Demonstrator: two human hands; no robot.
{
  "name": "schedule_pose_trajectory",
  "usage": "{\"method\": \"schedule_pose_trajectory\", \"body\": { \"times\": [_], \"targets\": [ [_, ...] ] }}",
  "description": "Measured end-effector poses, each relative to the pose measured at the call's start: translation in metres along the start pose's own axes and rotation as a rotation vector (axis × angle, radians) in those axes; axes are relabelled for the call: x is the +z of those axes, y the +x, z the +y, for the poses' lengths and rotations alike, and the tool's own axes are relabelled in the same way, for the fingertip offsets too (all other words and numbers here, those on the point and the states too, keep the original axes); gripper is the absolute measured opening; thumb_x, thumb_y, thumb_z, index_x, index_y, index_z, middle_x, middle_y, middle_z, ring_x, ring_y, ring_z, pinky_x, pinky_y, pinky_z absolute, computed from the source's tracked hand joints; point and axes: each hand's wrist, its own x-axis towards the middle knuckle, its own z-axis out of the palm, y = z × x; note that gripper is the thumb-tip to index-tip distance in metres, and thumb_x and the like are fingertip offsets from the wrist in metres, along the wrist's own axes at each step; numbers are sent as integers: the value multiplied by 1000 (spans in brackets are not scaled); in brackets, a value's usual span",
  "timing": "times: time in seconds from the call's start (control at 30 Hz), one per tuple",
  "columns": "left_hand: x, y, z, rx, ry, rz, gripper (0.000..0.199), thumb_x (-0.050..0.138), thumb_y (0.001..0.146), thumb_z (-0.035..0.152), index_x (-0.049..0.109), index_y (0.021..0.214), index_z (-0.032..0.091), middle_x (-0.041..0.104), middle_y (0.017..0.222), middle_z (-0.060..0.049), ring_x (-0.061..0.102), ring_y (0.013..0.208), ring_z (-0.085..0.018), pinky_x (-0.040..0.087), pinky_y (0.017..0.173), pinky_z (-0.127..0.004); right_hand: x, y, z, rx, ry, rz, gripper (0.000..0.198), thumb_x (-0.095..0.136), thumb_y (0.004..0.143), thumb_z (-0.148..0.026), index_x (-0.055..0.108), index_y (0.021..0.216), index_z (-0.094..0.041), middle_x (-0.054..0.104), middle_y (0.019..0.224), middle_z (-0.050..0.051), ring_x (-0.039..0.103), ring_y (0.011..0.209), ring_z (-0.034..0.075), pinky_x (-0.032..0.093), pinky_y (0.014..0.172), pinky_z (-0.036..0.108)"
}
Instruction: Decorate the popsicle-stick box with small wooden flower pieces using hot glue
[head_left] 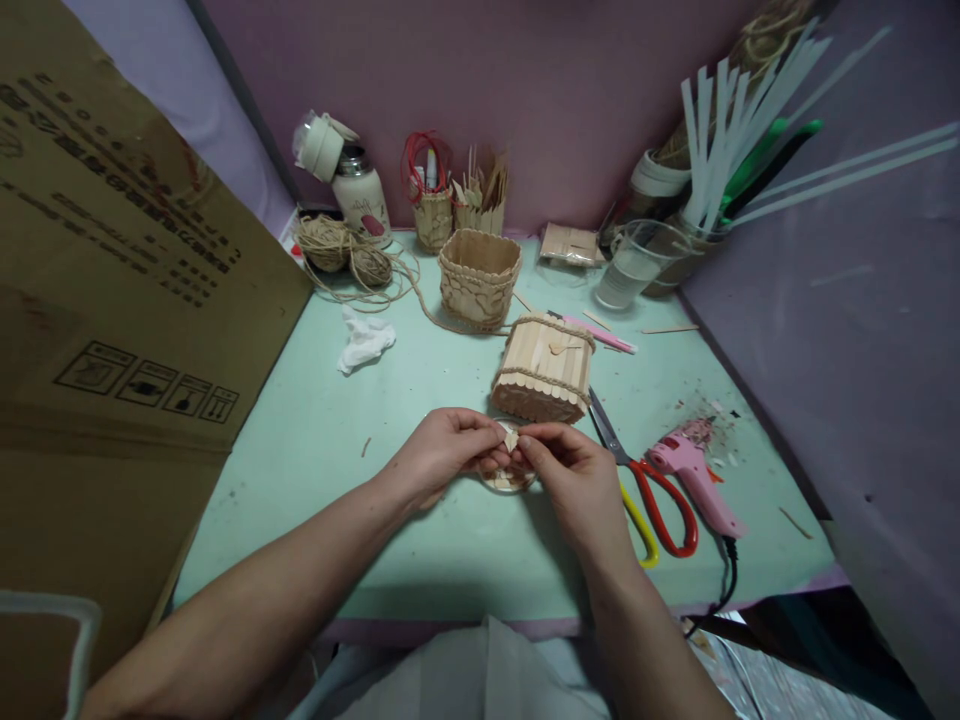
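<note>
A small pale piece (511, 440), like a sliver of thin wood, is pinched between the fingertips of my left hand (463, 443) and my right hand (571, 465). Both hands are closed around it, over a small round clear dish (510, 486) holding brownish bits, which my fingers partly cover. Just beyond lies a wooden-stick box (544, 365) on its side, banded with twine and bearing a small leaf-like piece with a thin stem. Red- and yellow-handled scissors (660, 507) lie beside my right hand.
A pink glue gun (697, 475) with a black cord lies at right. Behind stand a second wooden box (480, 280), a twine ball (326, 243), a bottle (361, 195) and a plastic cup (637, 265). A cardboard carton (150, 300) walls the left. White strips (720, 140) jut out at back right.
</note>
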Motion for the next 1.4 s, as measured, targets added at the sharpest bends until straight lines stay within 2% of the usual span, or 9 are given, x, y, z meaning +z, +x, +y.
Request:
{"method": "schedule_pose_trajectory", "body": {
  "times": [0.33,0.67,0.83,0.93,1.07,1.23,1.4],
  "targets": [
    [0,0,1,-8,10,0,8,66,79,12,67,72,8,69,62,-6,63,54,-9,51,59,-19,0,-1,-2,2,-12,15,17,75,69,-33,73,78,-19,73,71,3,66,65,17,54,63,29],
    [1,0,3,-3,40,13,6,71,74,14,68,71,9,69,62,-5,62,54,-9,51,58,-20,-2,-2,-1,-46,-69,-1,14,72,72,-31,72,79,-19,72,71,2,64,64,16,52,62,28],
    [-6,2,5,103,46,74,7,71,72,15,68,70,10,69,63,-5,63,56,-10,52,60,-21,-11,-1,5,-212,-320,81,9,66,81,-28,70,82,-20,70,74,0,62,66,15,49,62,27],
    [-8,4,8,135,46,83,8,72,71,16,68,70,10,69,65,-5,64,59,-10,52,61,-20,-16,0,8,-355,-490,109,10,60,86,-23,69,88,-20,71,83,2,64,73,17,50,69,29],
    [-8,5,7,131,49,81,9,72,70,18,68,70,10,68,65,-4,63,59,-10,51,60,-20,-19,-2,7,-529,-665,1,13,55,90,-18,69,91,-19,69,91,6,63,86,20,50,78,33],
    [-7,5,5,118,53,70,12,74,69,20,68,70,10,68,65,-5,63,60,-10,51,60,-20,-18,-6,9,-550,-939,-169,12,59,89,-18,70,89,-18,62,86,8,56,86,25,47,76,39],
    [-7,4,6,117,47,71,12,74,69,19,67,69,10,67,64,-4,62,58,-10,51,59,-21,-14,-7,11,-520,-973,-198,13,56,90,-16,68,85,-17,60,84,8,54,85,25,45,76,39]
  ]
}}
